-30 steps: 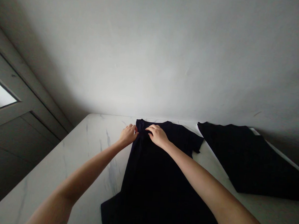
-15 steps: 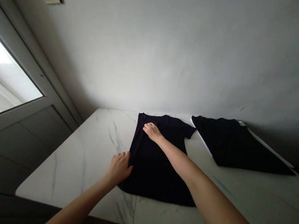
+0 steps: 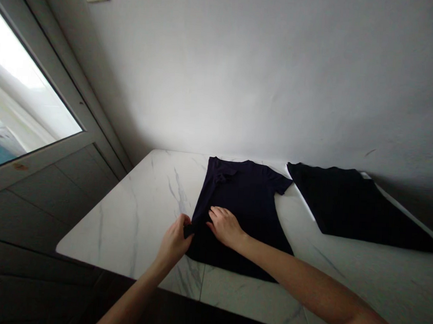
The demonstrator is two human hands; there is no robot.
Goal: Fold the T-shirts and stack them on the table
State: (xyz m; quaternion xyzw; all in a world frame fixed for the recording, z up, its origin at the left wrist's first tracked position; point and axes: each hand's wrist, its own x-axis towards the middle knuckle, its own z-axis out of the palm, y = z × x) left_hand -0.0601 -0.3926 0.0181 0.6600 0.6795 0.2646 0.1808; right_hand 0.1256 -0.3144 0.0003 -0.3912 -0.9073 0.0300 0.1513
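A dark short-sleeved shirt [image 3: 251,198] lies on the marble-patterned table [image 3: 118,214], its left side folded inward and one sleeve pointing right. At the shirt's left edge, my left hand [image 3: 177,235] pinches a bit of the dark fabric between thumb and fingers. My right hand [image 3: 227,226] rests on the middle of the shirt, palm down, with thumb and fingers apart. A small bunched part of the folded sleeve shows near the shirt's upper left.
Right of the shirt lies a folded black garment [image 3: 353,204] over something white-edged. A pale wall [image 3: 262,77] rises behind the table. At the left stands a door [image 3: 103,155] with a glass pane.
My right hand has moved from the shirt's upper left down to its middle. My left hand has closed on the shirt's left edge. The view has shifted slightly.
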